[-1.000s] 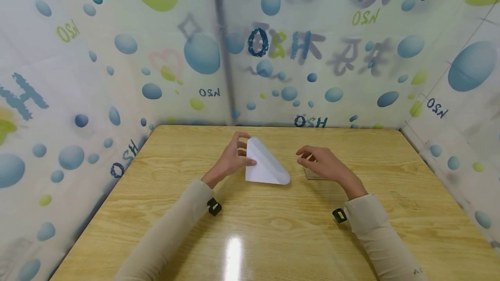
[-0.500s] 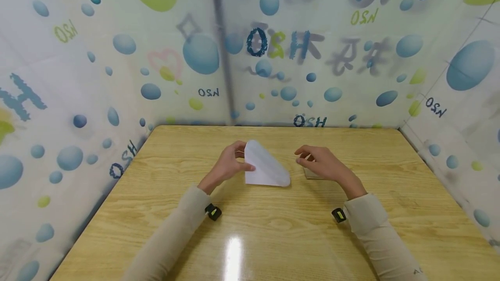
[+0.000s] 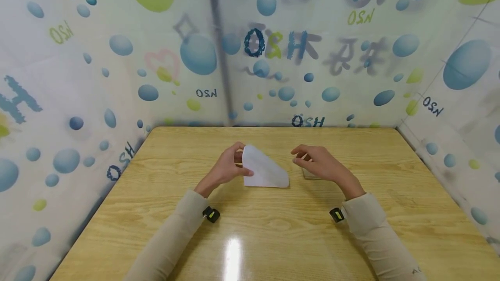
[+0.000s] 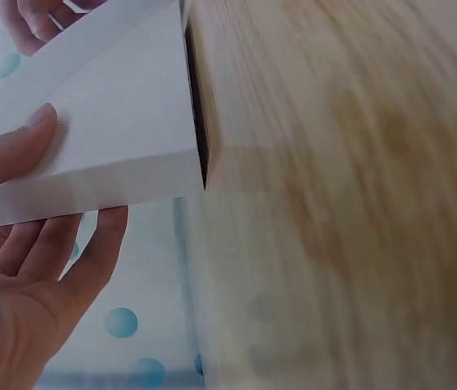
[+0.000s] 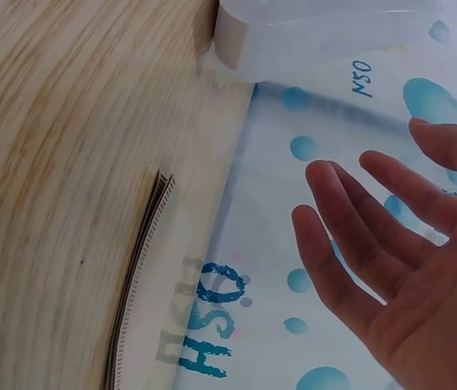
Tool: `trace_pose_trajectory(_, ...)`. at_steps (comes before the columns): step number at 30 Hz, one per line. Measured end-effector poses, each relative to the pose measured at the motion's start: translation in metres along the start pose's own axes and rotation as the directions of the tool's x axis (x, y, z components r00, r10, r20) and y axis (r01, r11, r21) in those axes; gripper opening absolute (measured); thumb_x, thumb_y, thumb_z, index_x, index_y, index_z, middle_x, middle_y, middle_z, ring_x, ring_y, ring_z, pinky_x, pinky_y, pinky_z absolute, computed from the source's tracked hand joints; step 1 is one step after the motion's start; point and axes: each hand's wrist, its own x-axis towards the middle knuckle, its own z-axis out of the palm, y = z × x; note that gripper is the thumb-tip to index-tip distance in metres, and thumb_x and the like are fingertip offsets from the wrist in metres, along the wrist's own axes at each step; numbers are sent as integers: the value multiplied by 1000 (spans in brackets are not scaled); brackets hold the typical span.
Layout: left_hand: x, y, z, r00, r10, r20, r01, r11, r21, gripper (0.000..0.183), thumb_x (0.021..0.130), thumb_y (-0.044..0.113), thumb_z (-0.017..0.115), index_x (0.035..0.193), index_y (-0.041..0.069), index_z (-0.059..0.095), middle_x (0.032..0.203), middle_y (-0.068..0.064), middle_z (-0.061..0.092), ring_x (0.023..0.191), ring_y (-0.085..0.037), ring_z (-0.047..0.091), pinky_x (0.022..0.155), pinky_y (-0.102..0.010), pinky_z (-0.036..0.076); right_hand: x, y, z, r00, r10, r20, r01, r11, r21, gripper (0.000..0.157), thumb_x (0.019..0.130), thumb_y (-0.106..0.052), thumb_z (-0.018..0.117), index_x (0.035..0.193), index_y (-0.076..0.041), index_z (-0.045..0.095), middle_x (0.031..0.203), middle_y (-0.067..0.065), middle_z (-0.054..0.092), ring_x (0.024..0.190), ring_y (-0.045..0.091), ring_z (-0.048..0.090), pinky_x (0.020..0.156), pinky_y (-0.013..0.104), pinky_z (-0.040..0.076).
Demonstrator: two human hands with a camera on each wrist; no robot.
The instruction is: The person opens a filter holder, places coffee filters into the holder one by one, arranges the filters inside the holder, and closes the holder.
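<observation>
My left hand [image 3: 226, 168] holds a white triangular piece [image 3: 261, 170] with rounded corners, its thumb on the near face and its fingers behind. In the left wrist view the white piece [image 4: 122, 106] has a flat face and a thick side wall, with the fingers against its edge. Its lower edge is close to the tabletop; whether it touches cannot be told. To the right, my right hand [image 3: 320, 164] hovers with loosely bent fingers, holding nothing. Partly hidden under that hand is a thin, flat brownish piece [image 3: 310, 176], whose layered, ridged edge [image 5: 143, 268] shows in the right wrist view.
A glossy wood-grain table [image 3: 273, 237] spans the space, with a bright light reflection near its front. Behind it and at both sides hang pale sheets [image 3: 336, 64] printed with blue and green drops. A small black device sits at each wrist.
The white piece's upper end has tipped down, and my left hand has dropped slightly with it, thumb staying on the face. My right hand has hardly moved.
</observation>
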Motion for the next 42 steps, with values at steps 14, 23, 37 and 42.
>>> trace_pose_trajectory(14,-4,-1,-5,995,6,104,-9,1000,22,57,79,-14,80,121,4,46,116,-25,74,93,-26,76,80,-37,60,4,-22,2,999,-52,0,52,999,0,34,108,-28,56,136,-10,63,121,10,73,104,26,70,88,45,58)
trace_pose_trajectory(23,-4,-1,-6,991,4,133,-6,1000,16,55,81,-13,79,121,6,47,116,-22,75,94,-26,77,81,-38,61,10,-33,7,998,-71,3,71,997,4,35,107,-29,57,136,-11,63,119,9,73,103,24,70,86,42,58)
trace_pose_trajectory(37,-5,-3,-7,986,0,167,-13,997,78,57,83,-6,81,130,2,51,117,-23,73,95,-23,75,82,-37,61,28,-56,26,994,-108,12,108,993,45,40,106,-29,61,141,-11,59,123,9,71,109,24,69,91,42,58)
trace_pose_trajectory(42,-3,-3,-5,982,-2,190,-17,995,98,55,86,-2,81,134,0,54,120,-22,71,98,-22,73,82,-36,61,34,-61,34,994,-109,-5,109,993,47,46,103,-30,66,143,-10,57,129,12,69,113,26,68,94,48,58)
